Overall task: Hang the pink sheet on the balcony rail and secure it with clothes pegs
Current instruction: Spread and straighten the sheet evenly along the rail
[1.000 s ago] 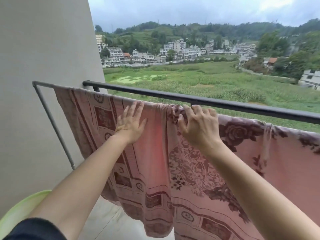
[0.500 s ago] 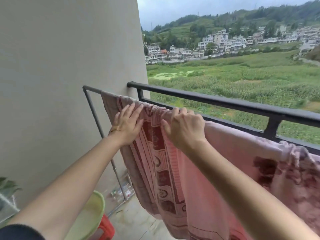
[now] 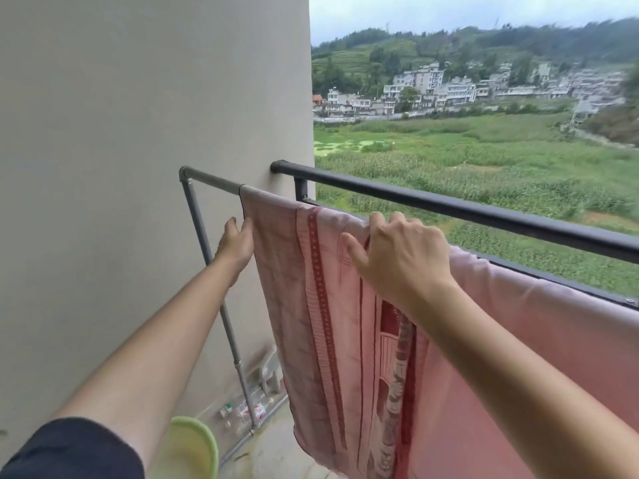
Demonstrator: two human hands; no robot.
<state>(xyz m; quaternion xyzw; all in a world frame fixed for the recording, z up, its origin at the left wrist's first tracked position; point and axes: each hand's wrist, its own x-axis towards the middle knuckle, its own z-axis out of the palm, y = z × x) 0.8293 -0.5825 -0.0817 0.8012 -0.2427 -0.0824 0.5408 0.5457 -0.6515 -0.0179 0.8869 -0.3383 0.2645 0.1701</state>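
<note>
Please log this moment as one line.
pink patterned cloth sheet: draped over grey metal rail, unpegged; left hand: at sheet edge; right hand: grips sheet top

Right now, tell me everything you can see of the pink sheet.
The pink sheet is thin cloth with dark red patterned bands. It hangs draped over the grey rack bar, just inside the black balcony rail, bunched in vertical folds below the right hand, whose fingers curl over its top fold. The left hand touches its left edge. No pegs show.
</note>
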